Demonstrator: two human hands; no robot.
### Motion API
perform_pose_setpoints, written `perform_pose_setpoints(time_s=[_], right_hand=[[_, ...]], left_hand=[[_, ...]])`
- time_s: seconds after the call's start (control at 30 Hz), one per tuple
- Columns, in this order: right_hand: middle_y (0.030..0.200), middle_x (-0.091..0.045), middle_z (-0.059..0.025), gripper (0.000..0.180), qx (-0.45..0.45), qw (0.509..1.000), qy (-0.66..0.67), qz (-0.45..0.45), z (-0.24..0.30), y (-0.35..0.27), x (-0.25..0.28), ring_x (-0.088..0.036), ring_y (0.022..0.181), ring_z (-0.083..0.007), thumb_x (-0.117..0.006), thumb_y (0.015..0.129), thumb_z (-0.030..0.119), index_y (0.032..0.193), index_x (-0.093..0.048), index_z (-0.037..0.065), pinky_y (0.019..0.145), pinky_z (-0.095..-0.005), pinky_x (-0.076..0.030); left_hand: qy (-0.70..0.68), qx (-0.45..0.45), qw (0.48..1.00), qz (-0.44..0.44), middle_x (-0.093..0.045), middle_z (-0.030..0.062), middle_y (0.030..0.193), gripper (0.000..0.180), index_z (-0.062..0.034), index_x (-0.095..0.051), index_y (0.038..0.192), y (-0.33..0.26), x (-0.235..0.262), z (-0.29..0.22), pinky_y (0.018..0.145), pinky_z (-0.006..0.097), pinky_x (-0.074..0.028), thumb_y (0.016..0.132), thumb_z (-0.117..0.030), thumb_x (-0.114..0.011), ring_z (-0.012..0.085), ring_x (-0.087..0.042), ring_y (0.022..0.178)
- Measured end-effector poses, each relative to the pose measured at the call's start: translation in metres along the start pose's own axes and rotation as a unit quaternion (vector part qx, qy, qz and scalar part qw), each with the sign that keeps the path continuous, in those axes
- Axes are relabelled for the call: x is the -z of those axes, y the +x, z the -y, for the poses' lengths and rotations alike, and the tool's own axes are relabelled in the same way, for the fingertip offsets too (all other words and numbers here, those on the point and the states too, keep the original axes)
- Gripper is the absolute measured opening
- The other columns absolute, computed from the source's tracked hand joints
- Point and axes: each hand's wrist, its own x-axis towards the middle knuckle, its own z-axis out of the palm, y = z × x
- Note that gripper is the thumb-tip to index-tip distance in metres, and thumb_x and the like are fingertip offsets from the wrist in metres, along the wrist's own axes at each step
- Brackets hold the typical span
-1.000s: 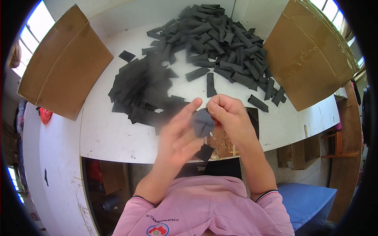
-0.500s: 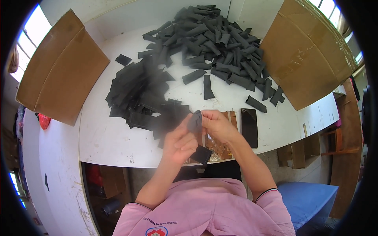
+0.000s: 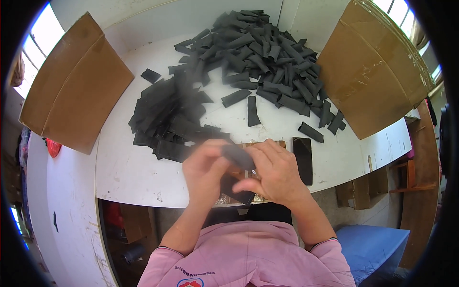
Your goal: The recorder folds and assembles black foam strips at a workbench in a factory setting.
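Observation:
Between my two hands, over the table's near edge, is a small black fabric sleeve [image 3: 237,157], slightly smeared by motion. My left hand [image 3: 203,165] is closed on its left end, fingers curled and blurred. At the sleeve's right end my right hand [image 3: 277,172] grips it, with the thumb stretched out below. Under my hands a flat black piece [image 3: 237,191] lies on a brown taped board [image 3: 282,144], largely hidden by them. A heap of flat black fabric pieces [image 3: 162,107] lies beyond my left hand.
A large pile of rolled black fabric tubes [image 3: 267,57] covers the back of the white table [image 3: 143,179]. Cardboard flaps stand at the left [image 3: 71,86] and right [image 3: 375,71]. A dark phone [image 3: 302,161] lies right of my right hand. A blue-covered block [image 3: 370,248] is at lower right.
The sleeve has gone from upright and bunched to slanting between my hands. My right hand has turned over it and come lower; my left hand has shifted left and up.

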Motion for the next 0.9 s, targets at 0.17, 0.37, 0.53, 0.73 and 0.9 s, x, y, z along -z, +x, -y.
perform_pose_setpoints(time_s=[0.17,0.37,0.53,0.73,0.9], right_hand=[[0.06,-0.049,-0.0051,0.026,0.019,0.99,-0.107,0.095,-0.026,-0.025,-0.023,-0.051,0.056,-0.0216,-0.066,0.064,0.022,0.061,-0.048,0.003,0.046,-0.0325,-0.04],[0.06,-0.05,-0.0061,0.021,-0.008,0.998,-0.03,0.058,-0.033,-0.029,-0.026,-0.052,0.056,-0.0221,-0.066,0.065,0.02,0.065,-0.053,0.004,0.047,-0.0334,-0.041],[0.06,-0.05,-0.0084,0.017,0.008,0.997,0.031,0.067,-0.039,-0.036,-0.027,-0.052,0.057,-0.0251,-0.063,0.069,0.019,0.068,-0.054,0.004,0.049,-0.0346,-0.043],[0.063,-0.052,-0.0122,0.018,-0.008,0.993,0.094,0.077,-0.049,-0.038,-0.031,-0.054,0.057,-0.0288,-0.062,0.069,0.015,0.073,-0.055,0.0,0.05,-0.0357,-0.043],[0.066,-0.054,-0.0118,0.018,-0.084,0.976,0.181,0.091,-0.055,-0.045,-0.042,-0.054,0.059,-0.0282,-0.064,0.068,0.016,0.073,-0.055,0.001,0.051,-0.0357,-0.043]], left_hand=[[0.066,-0.058,0.995,-0.044,-0.055,0.0111,0.088,0.01,-0.0017,-0.051,0.077,-0.02,0.006,0.018,0.079,0.029,-0.039,0.076,-0.005,-0.061,0.017,-0.05,0.086],[-0.059,0.197,0.972,0.112,-0.057,0.0131,0.088,0.017,0.0008,-0.055,0.08,0.019,0.003,0.008,0.071,0.027,-0.044,0.069,-0.005,-0.067,0.0173,-0.054,0.082],[0.163,0.075,0.979,0.093,-0.057,0.01,0.08,0.013,0.0002,-0.055,0.071,0.007,-0.014,0.015,0.067,0.023,-0.043,0.065,0.008,-0.064,0.0121,-0.053,0.076],[0.109,0.072,0.99,0.061,-0.056,0.0089,0.08,0.011,0.0007,-0.056,0.073,0.006,-0.014,0.015,0.069,0.023,-0.042,0.068,0.006,-0.064,0.0119,-0.052,0.077],[0.158,-0.016,0.983,0.087,-0.058,0.0101,0.079,0.012,0.0003,-0.057,0.077,0.003,-0.006,0.031,0.071,0.025,-0.042,0.069,0.009,-0.061,0.017,-0.052,0.082]])
